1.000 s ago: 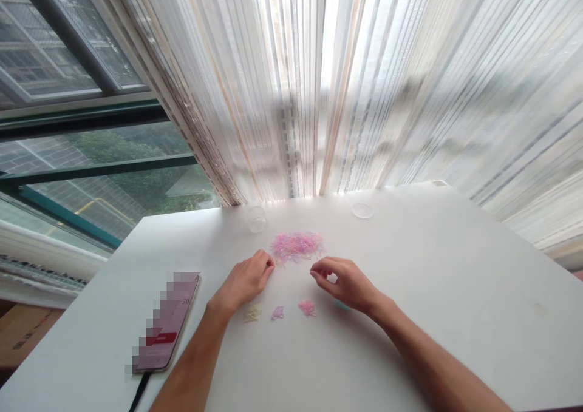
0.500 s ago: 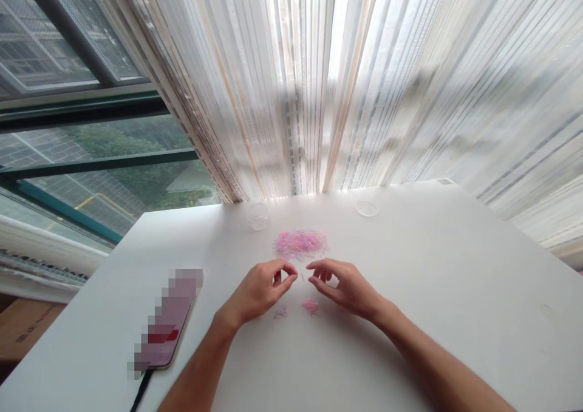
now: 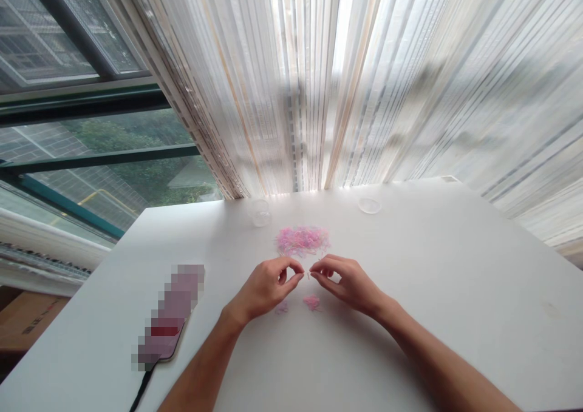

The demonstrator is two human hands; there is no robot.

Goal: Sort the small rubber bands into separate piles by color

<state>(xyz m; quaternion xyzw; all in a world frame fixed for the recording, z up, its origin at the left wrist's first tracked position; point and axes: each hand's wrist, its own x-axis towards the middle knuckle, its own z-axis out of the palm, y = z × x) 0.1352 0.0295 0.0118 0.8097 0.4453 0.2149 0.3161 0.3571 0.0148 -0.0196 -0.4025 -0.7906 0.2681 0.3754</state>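
My left hand is closed in a pinch, thumb against index finger, just above the white table. Facing it, my right hand also pinches with thumb and forefinger. A tiny pale sliver shows between the two sets of fingertips; whether either hand grips it is too small to tell. Beyond the hands lies a loose heap of thin pink and lilac pieces. Closer to me are two small clusters: a pink one and a lilac one, the latter beside my left hand.
A clear round container and a clear shallow lid stand near the table's far edge. To the left lies a phone with a black cable. A striped curtain hangs behind the table.
My left hand has shifted slightly right, towards the right hand. My right hand's fingers have come together from an open curve into a pinch. The heap and clusters look unchanged.
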